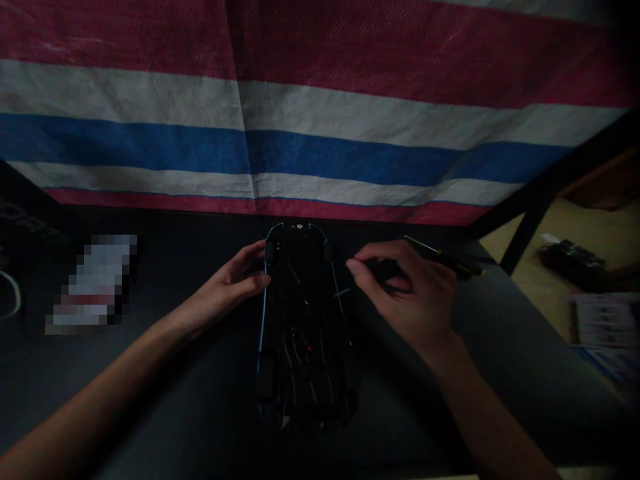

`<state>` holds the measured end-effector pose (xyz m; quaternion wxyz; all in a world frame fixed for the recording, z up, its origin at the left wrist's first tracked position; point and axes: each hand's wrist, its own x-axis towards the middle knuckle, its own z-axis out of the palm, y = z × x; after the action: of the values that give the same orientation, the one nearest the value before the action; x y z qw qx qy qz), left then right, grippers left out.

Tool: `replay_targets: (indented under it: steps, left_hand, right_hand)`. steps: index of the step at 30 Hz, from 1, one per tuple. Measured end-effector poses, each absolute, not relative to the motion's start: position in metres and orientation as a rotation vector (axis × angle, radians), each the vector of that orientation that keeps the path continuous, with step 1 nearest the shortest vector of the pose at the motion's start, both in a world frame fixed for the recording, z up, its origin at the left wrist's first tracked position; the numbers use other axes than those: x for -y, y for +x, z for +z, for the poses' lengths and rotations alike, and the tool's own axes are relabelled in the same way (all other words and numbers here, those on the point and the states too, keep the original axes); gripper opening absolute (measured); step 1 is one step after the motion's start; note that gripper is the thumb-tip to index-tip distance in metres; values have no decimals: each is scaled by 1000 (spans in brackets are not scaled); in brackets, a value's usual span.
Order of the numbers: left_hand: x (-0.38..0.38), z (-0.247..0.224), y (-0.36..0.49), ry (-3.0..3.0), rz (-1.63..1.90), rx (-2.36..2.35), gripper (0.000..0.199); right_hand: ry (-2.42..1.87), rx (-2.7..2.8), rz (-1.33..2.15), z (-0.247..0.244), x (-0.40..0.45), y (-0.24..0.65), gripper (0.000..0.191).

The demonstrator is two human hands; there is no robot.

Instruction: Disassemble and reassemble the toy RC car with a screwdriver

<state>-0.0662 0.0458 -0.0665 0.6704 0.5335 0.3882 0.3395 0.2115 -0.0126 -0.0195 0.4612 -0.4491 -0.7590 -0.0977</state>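
Note:
A dark toy car [300, 320] lies upside down on the black table, its underside and wheels facing up and thin blue edges showing along the body. My left hand [235, 283] grips the car's left side, with thumb and fingers against its edge near the far wheel. Just right of the car, my right hand [405, 287] is raised with thumb and index finger pinched together. Anything between those fingertips is too small to make out. A short thin light piece [343, 292] sticks out by the car's right side. Behind my right hand lies a screwdriver [450, 260], partly covered by it.
The black table [190, 400] is dimly lit. A blurred-out flat item [95, 287] lies on the left, with a pale cable [17, 293] at the edge. A striped sheet [300, 153] hangs behind. Beyond the table's right side are a dark object [573, 260] and papers [605, 320].

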Motion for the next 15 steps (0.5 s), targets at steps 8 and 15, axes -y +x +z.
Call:
replay_targets:
  steps: [8,15]
  left_hand:
    - [-45,-69,-66,1162,785,-860,68]
    - [-46,-70,-66,1166,795,-885,69]
  right_hand:
    - [-1080,1903,-222,-23,12,215,16]
    - [-1055,1945,-132,-22,16,218,21]
